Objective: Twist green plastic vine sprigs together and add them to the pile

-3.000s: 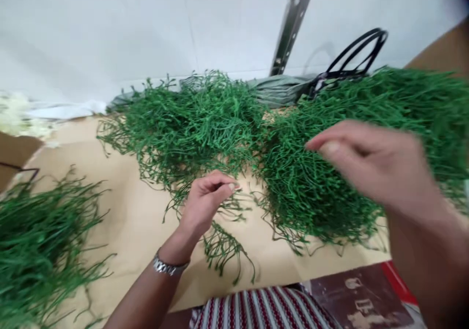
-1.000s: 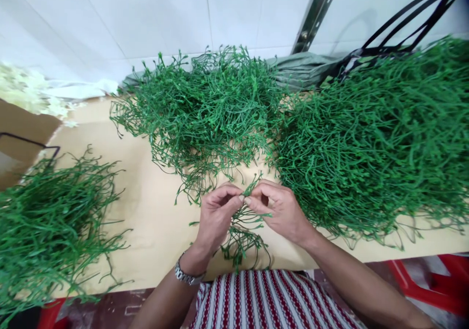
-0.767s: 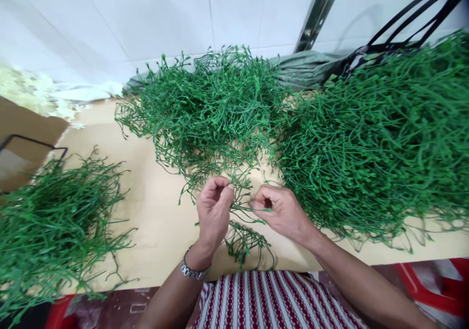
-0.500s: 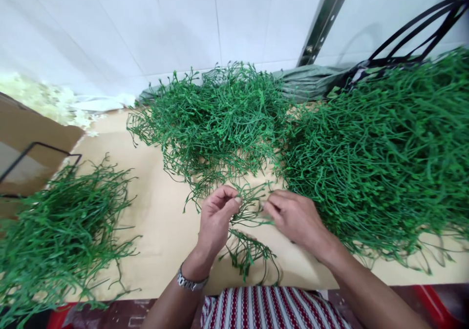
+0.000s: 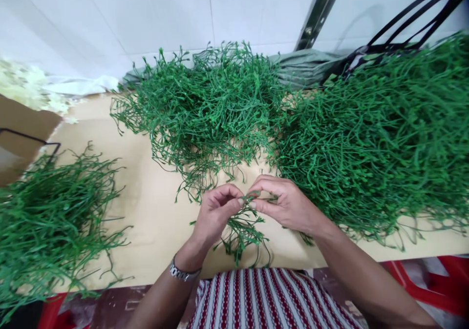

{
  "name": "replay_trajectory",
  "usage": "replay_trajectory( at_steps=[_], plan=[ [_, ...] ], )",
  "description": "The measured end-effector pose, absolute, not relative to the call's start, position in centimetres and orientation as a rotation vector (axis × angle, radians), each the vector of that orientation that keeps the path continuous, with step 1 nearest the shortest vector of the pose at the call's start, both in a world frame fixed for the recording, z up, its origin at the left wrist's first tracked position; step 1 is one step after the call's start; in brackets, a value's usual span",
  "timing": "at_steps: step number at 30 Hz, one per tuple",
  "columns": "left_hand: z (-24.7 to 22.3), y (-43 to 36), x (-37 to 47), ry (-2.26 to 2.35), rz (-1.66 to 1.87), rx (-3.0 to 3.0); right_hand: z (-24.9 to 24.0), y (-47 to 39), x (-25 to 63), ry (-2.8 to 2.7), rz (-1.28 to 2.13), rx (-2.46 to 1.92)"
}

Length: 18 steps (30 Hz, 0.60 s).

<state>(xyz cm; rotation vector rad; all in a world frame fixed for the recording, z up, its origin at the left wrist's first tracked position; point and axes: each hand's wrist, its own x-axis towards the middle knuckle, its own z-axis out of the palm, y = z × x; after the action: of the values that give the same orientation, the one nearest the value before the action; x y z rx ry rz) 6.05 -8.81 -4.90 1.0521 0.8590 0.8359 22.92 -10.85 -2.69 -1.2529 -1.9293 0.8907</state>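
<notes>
Near the front middle of the table, my left hand (image 5: 220, 211) pinches a green plastic sprig (image 5: 246, 201) between thumb and forefinger. My right hand (image 5: 284, 203) meets it from the right, its thumb and forefinger closed on the same sprig, with the fingertips of both hands almost touching. Just below them a small bunch of green stems (image 5: 240, 238) lies on the tan table covering (image 5: 157, 241). Part of a stem shows under my right palm. The exact joint between the fingertips is too small to make out.
Green stems form a middle heap (image 5: 212, 99), a large right heap (image 5: 373, 148) and a left heap (image 5: 54, 216). A cardboard box (image 5: 25, 129) and pale flowers (image 5: 25, 85) are at the left. Black curved bars (image 5: 414, 21) rise at the back right.
My right hand has moved left to my left hand's fingertips. The spread sprig between the hands now hangs lower and more bunched. The view has shifted slightly.
</notes>
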Motion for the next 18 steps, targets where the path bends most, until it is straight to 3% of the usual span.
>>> replay_trajectory(
  at_steps=[18],
  plan=[
    [-4.2,-8.5,4.9,0.782,0.628,1.396,-3.6,-11.4,22.9,-1.851,1.081,-1.169]
  ],
)
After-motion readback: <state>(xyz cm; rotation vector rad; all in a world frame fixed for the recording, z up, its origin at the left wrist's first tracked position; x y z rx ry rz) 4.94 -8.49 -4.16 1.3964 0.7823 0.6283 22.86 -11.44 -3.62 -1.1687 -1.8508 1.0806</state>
